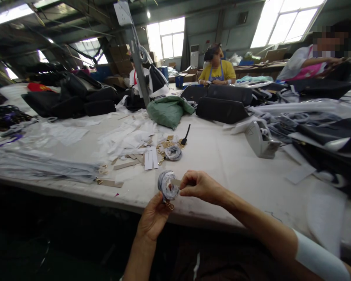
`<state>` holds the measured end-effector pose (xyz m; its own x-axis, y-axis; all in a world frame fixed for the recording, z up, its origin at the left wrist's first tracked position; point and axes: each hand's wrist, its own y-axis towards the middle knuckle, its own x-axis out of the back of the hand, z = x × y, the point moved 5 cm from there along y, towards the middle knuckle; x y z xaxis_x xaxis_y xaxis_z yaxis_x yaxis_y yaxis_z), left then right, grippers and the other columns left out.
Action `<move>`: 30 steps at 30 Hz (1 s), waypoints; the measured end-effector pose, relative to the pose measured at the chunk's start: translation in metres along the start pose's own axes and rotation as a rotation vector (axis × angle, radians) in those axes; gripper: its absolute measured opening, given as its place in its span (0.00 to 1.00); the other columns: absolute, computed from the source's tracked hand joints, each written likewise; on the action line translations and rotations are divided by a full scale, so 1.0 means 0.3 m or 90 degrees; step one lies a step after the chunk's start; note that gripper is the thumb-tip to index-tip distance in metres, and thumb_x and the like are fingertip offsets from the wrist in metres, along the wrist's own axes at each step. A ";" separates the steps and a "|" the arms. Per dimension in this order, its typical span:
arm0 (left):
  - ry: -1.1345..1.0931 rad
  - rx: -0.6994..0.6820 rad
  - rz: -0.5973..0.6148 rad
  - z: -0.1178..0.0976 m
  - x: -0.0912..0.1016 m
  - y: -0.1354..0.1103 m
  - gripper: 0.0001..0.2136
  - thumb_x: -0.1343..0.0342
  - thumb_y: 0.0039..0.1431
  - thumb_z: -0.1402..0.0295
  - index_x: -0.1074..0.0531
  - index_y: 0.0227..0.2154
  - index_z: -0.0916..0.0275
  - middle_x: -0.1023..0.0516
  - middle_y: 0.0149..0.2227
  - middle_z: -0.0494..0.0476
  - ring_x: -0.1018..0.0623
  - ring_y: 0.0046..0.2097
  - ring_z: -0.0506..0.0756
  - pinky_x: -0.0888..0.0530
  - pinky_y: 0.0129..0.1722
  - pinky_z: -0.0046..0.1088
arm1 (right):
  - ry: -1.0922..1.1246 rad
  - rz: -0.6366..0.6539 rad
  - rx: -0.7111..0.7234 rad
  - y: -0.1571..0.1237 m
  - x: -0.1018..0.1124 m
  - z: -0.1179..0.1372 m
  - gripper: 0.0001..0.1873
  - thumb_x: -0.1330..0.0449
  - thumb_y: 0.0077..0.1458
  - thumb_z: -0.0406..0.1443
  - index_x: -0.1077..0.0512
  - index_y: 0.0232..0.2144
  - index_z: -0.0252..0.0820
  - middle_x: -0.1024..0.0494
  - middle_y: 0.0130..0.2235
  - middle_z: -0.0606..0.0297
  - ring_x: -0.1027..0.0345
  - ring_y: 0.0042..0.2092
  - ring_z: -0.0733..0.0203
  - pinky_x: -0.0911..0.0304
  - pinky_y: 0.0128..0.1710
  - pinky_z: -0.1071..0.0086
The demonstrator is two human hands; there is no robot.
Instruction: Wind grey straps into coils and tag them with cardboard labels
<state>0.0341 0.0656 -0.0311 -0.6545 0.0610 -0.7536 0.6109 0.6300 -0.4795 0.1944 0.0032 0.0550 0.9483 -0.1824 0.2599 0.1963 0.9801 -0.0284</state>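
Note:
My left hand [154, 215] grips a coiled grey strap [163, 184] from below, just above the table's near edge. The coil looks wrapped in clear plastic, and a gold clasp [170, 206] hangs at its lower end. At the coil's right side, the closed fingers of my right hand [203, 188] pinch a narrow tan card strip [176, 182] whose end overlaps the coil. Beyond my hands, a second coiled strap [175, 153] lies beside white tags [151, 158] and a black leather tab [185, 136]. Long grey straps [46, 166] stretch along the left.
A tape dispenser [261, 139] stands to the right, near piled straps and black bags. Behind are a green cloth bundle [169, 111], a black bag [220, 110] and a metal pole [139, 58]. A person in yellow [226, 70] works across the table; other people are farther off.

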 end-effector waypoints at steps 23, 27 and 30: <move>0.597 -0.242 0.064 -0.060 -0.099 -0.034 0.12 0.34 0.48 0.64 0.21 0.34 0.65 0.20 0.34 0.54 0.25 0.38 0.54 0.32 0.39 0.25 | 0.299 -0.038 -0.175 0.007 -0.083 -0.167 0.10 0.31 0.38 0.37 0.25 0.24 0.37 0.27 0.22 0.69 0.36 0.25 0.67 0.41 0.26 0.73; 0.597 -0.226 0.059 -0.064 -0.102 -0.019 0.14 0.35 0.48 0.62 0.22 0.36 0.65 0.20 0.32 0.54 0.25 0.35 0.54 0.32 0.37 0.26 | 0.440 0.035 -0.170 -0.009 -0.102 -0.175 0.14 0.31 0.44 0.41 0.22 0.31 0.36 0.23 0.29 0.65 0.32 0.32 0.64 0.37 0.34 0.71; 0.608 -0.239 0.053 -0.077 -0.110 -0.017 0.13 0.35 0.48 0.62 0.22 0.35 0.65 0.20 0.31 0.53 0.25 0.34 0.54 0.32 0.36 0.26 | 0.550 0.046 -0.207 -0.022 -0.115 -0.192 0.17 0.33 0.47 0.45 0.23 0.32 0.37 0.23 0.33 0.62 0.30 0.36 0.61 0.36 0.42 0.67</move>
<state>0.0423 0.0781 0.0065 -0.7976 0.6026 -0.0278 0.5996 0.7868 -0.1466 0.1746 -0.0015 -0.0093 0.7918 -0.2440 -0.5599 0.0653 0.9453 -0.3196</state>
